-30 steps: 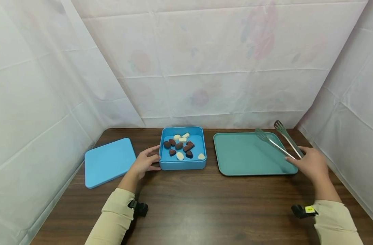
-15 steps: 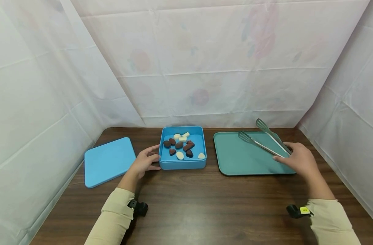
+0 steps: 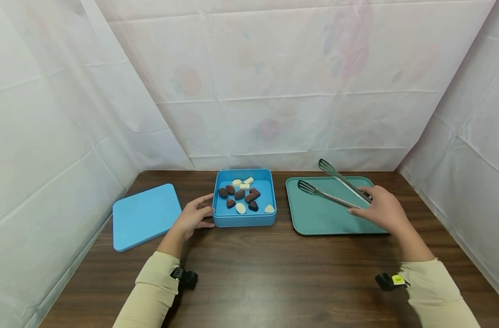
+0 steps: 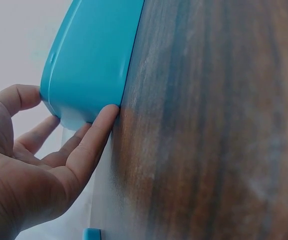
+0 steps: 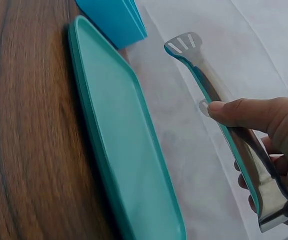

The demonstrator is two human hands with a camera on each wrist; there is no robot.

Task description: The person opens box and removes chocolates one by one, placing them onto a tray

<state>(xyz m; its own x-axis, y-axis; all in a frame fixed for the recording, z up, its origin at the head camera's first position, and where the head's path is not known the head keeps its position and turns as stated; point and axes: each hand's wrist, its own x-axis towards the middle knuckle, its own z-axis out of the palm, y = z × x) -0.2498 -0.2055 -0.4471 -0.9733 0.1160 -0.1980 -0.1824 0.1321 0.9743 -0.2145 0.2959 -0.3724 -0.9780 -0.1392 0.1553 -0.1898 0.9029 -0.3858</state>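
Note:
My left hand (image 3: 191, 217) rests its fingertips and thumb against the left side of a blue square box (image 3: 244, 221). In the left wrist view, the spread fingers (image 4: 91, 142) touch the box's outer wall, one near the table. Several chocolates (image 3: 252, 196), dark, milk and white, lie inside the box. My right hand (image 3: 383, 207) grips metal tongs (image 5: 257, 172) with slotted tips, thumb on one arm and fingers around the other. The tongs' arms are spread apart, with nothing between the tips, which point left over the green tray (image 3: 315, 221).
A blue lid (image 3: 146, 217) lies flat to the left of the box. The brown wood table (image 3: 282, 273) extends in front. White cloth (image 3: 265, 82) hangs behind and at both sides.
My right hand has moved left, bringing the spread tongs further across the green tray, nearer the box. The left hand, box and chocolates have stayed in place.

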